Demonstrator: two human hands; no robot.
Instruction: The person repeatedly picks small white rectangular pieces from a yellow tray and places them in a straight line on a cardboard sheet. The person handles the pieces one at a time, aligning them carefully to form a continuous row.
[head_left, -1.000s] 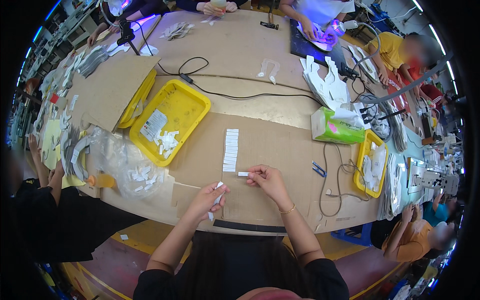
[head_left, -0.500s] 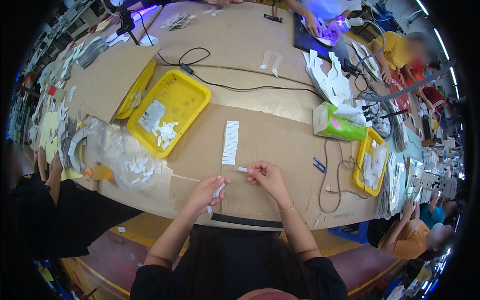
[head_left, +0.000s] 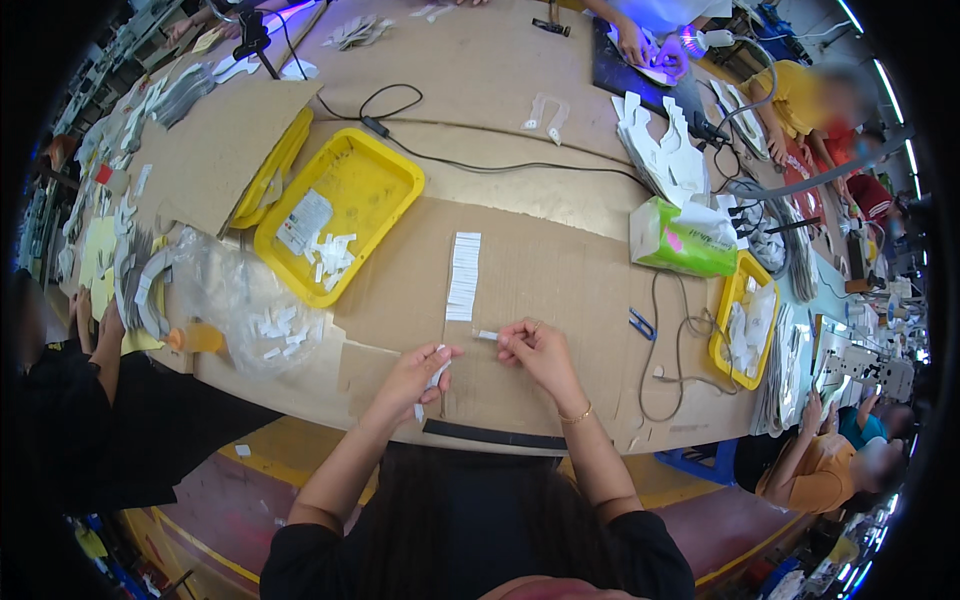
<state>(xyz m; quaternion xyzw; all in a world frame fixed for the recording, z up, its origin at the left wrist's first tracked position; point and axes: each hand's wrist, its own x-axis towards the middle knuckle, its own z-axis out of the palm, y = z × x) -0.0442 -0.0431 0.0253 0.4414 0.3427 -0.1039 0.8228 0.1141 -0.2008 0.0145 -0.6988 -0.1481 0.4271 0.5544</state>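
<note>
My right hand pinches one end of a small white label just above the cardboard sheet. Wrapped in the curled fingers of my left hand are several more white labels, one of them poking out below the palm. Beyond both hands, a column of overlapping white labels lies on the cardboard, running away from me. The label in my right hand is a short gap from the near end of that column.
A yellow tray with loose labels stands at the left, beside a plastic bag of more labels. To the right lie blue thread snips, a cable, a green tissue pack and a smaller yellow tray. Co-workers sit around the table.
The whole scene has shifted slightly in the view. Both hands keep their grips, and the label in my right hand sits slightly farther right from the column's near end.
</note>
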